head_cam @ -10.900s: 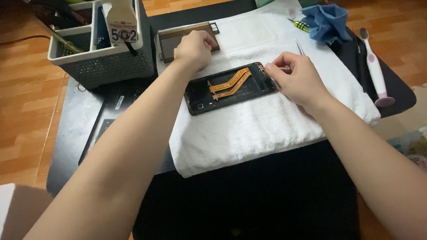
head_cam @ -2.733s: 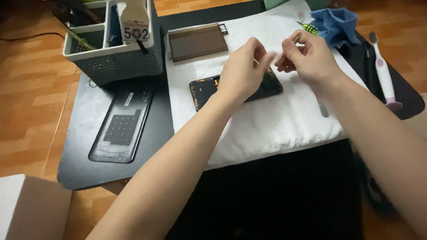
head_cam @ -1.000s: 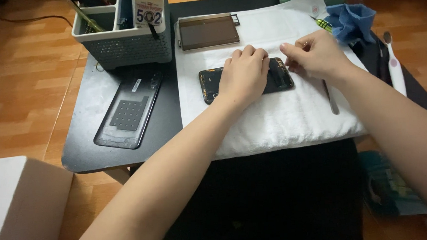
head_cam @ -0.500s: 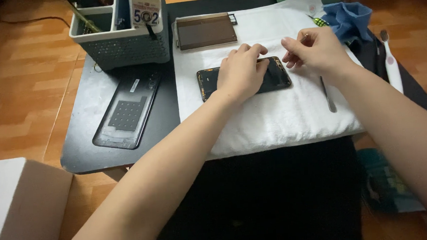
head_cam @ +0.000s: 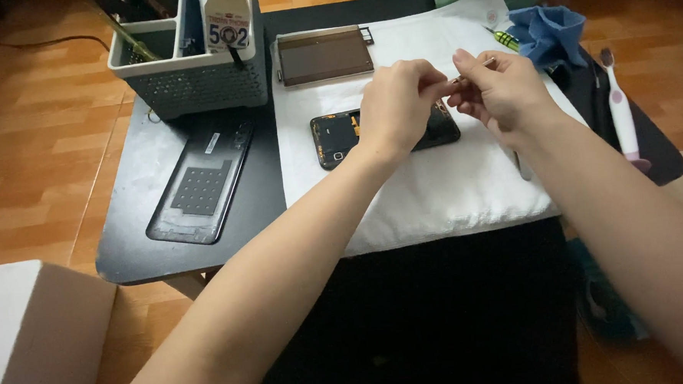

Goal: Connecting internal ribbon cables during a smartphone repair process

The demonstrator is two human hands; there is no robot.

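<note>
Both hands have been lifted off the opened phone (head_cam: 339, 137) at frame centre, the left hand (head_cam: 396, 105) and right hand (head_cam: 498, 93) now pinched together on a thin metal strip (head_cam: 474, 69), so a small part is apparently being handled.

Both arms are bare all the way up as far as the shot goes, so no sleeves, no cuffs, nothing rolled up at the elbow. No gloves either. The left hand (head_cam: 399, 105) has no rings that I can spot, and the wrist is plain, no watch or strap. Same deal with the right hand (head_cam: 506, 93): bare fingers, bare wrist, no bracelet. Nails look short and unpainted where they show, though they're pretty small here. Forearms are smooth, no tattoos or marks visible. Down low it's all dark, can't tell what's worn.
</note>
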